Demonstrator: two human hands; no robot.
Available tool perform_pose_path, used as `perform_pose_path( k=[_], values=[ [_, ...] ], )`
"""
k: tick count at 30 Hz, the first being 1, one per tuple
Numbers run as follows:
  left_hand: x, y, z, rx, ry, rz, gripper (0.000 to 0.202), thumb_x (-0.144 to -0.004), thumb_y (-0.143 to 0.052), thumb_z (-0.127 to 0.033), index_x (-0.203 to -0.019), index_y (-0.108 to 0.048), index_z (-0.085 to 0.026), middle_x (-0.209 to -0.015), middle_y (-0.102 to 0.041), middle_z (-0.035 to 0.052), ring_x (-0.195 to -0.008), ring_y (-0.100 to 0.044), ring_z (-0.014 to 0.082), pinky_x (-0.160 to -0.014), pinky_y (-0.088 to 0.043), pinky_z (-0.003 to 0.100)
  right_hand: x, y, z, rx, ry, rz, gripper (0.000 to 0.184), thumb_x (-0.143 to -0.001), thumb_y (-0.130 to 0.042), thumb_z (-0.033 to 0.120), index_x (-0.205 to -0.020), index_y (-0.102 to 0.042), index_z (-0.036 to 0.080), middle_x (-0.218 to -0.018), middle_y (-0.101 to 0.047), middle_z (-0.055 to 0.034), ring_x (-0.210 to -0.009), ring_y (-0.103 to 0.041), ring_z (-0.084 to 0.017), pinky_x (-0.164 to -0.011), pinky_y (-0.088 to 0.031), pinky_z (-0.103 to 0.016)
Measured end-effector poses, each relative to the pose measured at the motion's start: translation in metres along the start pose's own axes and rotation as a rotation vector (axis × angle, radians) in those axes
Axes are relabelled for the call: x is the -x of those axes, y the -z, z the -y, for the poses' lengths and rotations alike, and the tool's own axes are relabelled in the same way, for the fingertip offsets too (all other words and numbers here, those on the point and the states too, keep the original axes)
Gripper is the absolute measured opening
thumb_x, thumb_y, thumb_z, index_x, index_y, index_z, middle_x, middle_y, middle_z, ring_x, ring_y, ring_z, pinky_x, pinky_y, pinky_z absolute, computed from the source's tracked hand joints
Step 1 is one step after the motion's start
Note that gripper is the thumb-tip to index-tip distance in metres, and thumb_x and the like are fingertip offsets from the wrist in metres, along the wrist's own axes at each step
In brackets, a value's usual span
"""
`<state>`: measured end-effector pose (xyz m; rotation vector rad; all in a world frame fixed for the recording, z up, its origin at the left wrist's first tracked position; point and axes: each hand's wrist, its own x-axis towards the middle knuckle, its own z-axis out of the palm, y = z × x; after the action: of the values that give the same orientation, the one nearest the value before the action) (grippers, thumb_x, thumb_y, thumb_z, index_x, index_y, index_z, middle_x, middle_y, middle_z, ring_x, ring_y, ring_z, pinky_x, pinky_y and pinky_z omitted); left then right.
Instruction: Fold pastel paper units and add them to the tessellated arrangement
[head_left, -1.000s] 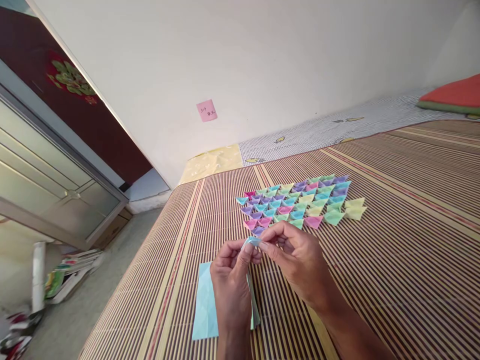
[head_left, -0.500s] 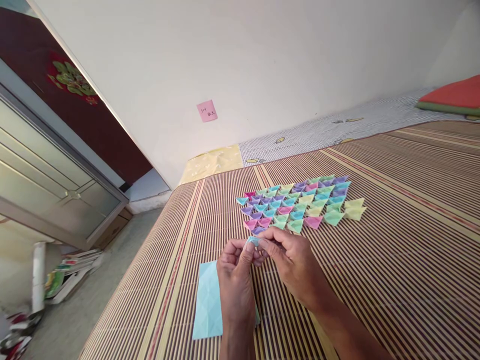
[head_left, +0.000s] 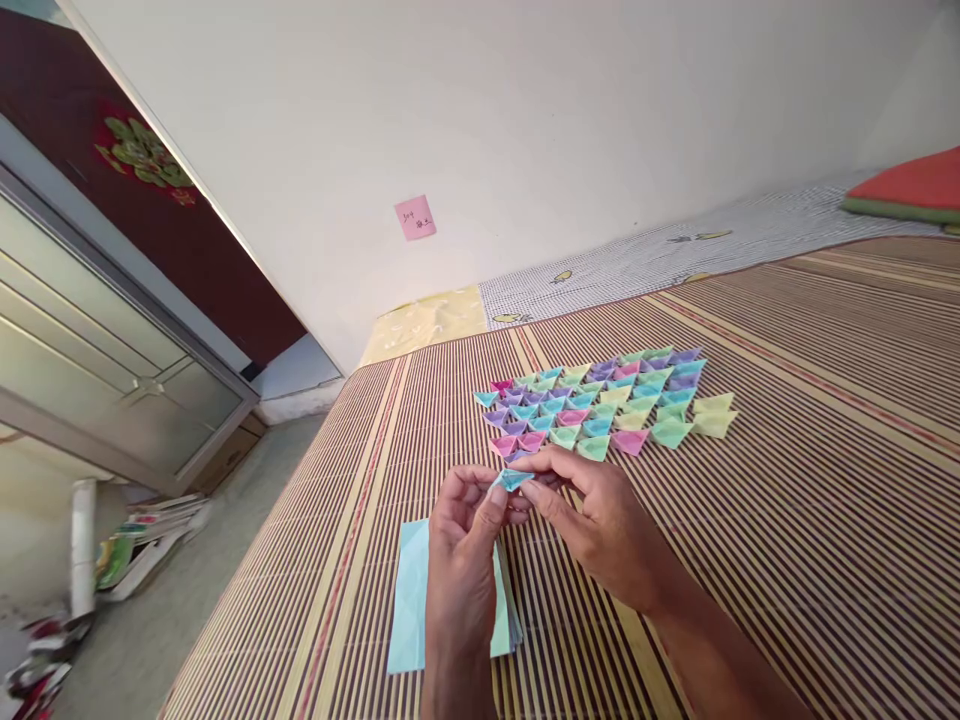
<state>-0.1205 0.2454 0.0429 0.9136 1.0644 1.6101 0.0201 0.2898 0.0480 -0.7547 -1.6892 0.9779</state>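
Observation:
A small light-blue folded paper boat (head_left: 513, 480) is pinched between both hands above the striped mat. The thumb and fingers of my left hand (head_left: 466, 550) grip its left side. From the right, my right hand (head_left: 592, 520) holds its other end with thumb and forefinger. Just beyond my fingertips, several rows of folded paper boats (head_left: 596, 426) in blue, green, purple, pink and yellow lie close together. Partly hidden under my left wrist is a stack of paper sheets (head_left: 409, 600), light blue on top.
The striped mat (head_left: 750, 560) covers the bed. Behind it a patterned sheet (head_left: 600, 272) meets the wall, which bears a pink note (head_left: 415, 217). Folded red cloth (head_left: 911, 183) lies at the far right. On the floor at left are papers (head_left: 146, 550) and a white roll (head_left: 83, 540).
The blue paper between my fingers now shows a wider, pointed boat shape. My left hand has shifted slightly left, uncovering more of the paper stack's right edge.

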Motion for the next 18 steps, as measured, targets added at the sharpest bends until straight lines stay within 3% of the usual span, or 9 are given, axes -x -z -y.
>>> perform_pose_path(
  k=[5, 13, 18],
  values=[
    [0.0003, 0.0004, -0.0005, 0.01, 0.002, -0.009, 0.023, -0.083, -0.078, -0.028, -0.093, -0.06, -0.019, -0.086, -0.069, 0.0003, -0.071, -0.066, 0.0118, -0.071, -0.053, 0.024, 0.0002, -0.0005, -0.0021, 0.055, 0.064, -0.023, 0.023, -0.098, -0.055, 0.024, -0.104, -0.077, 0.022, -0.099, -0.077, -0.0055, -0.092, -0.072, -0.021, -0.081, -0.057, -0.033],
    [-0.0019, -0.0037, 0.0045, -0.095, -0.038, -0.042, 0.019, -0.084, -0.077, -0.029, -0.091, -0.064, -0.018, -0.077, -0.071, -0.0001, -0.066, -0.069, 0.0138, -0.068, -0.056, 0.026, 0.0007, -0.0072, -0.0046, 0.074, 0.068, -0.056, 0.024, -0.098, -0.054, 0.019, -0.11, -0.074, 0.024, -0.095, -0.076, -0.004, -0.084, -0.072, -0.019, -0.074, -0.058, -0.031],
    [-0.0019, -0.0019, 0.0071, -0.139, -0.032, -0.046, 0.019, -0.086, -0.077, -0.033, -0.09, -0.068, -0.017, -0.073, -0.073, 0.0007, -0.063, -0.07, 0.0141, -0.066, -0.056, 0.026, 0.0009, -0.0067, -0.0075, 0.15, 0.154, -0.137, 0.022, -0.096, -0.057, 0.014, -0.109, -0.072, 0.024, -0.107, -0.072, -0.0055, -0.101, -0.069, -0.021, -0.088, -0.055, -0.036]
  ],
)
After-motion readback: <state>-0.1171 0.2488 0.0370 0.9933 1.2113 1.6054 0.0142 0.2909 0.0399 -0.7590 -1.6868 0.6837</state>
